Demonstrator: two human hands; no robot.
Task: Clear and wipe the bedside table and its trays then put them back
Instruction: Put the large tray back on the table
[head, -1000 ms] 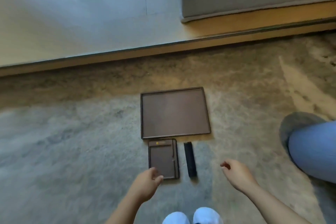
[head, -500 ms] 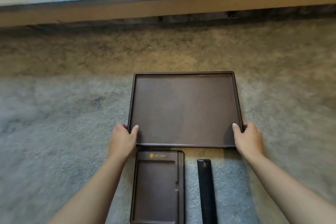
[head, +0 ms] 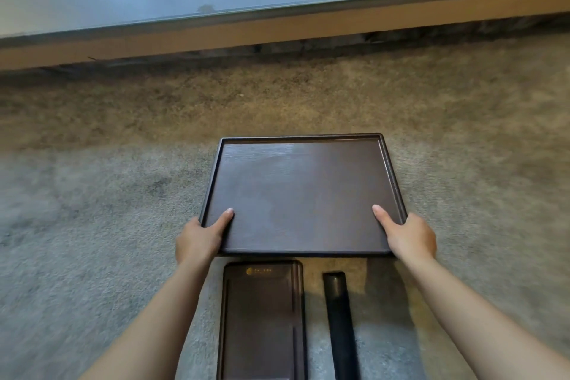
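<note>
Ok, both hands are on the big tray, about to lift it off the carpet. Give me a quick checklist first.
1. Left hand gripping the big tray at its near left corner, thumb inside the rim: ok.
2. Right hand gripping the near right corner: ok.
3. Tray empty, nothing to slide off: ok.
4. Small tray and black bar lie apart from the big tray: ok.
5. Fingers under the tray: cannot tell, hidden.
6. Tray wiped: cannot tell.

Dim, warm light falls from beyond the two-handed grip, leaving soft shadows on the carpet (head: 92, 194) just nearer than the grip. The large tray (head: 302, 194) carries a dull sheen between the hands. Carpet left of the grip smears with blur, and the far baseboard (head: 277, 31) bows from wide-angle distortion.
</note>
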